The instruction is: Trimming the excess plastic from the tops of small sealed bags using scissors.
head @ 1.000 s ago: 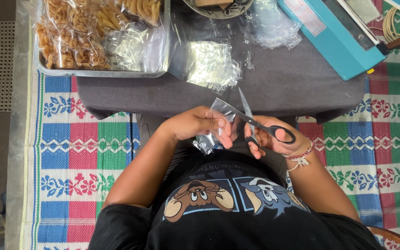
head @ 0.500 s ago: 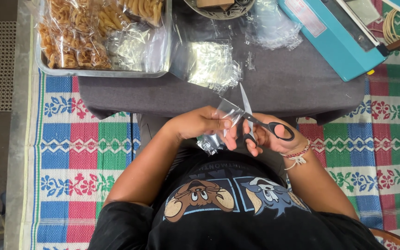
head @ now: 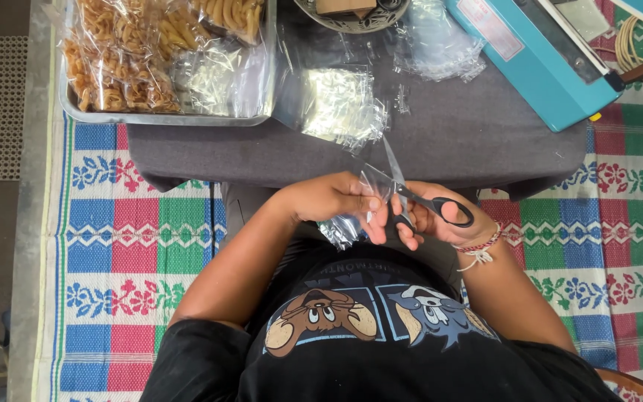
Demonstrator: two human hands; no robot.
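1. Left hand [head: 336, 199]: my fingers pinch a small clear plastic bag [head: 351, 223] above my lap, just below the grey table [head: 448, 141] edge.
2. Right hand [head: 433, 216]: clenched through the black scissors [head: 422, 197] handles, blades parted at the bag's top edge.
3. Teal sealer [head: 537, 59]: rests on the table, upper right.

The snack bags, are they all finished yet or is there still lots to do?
Not yet. Done: filled snack bags lie in the metal tray. In hand: the left hand holds a clear plastic bag while the right hand works black-handled scissors at it. Left: a pile of empty clear bags waits on the grey table, beside the blue heat sealer.
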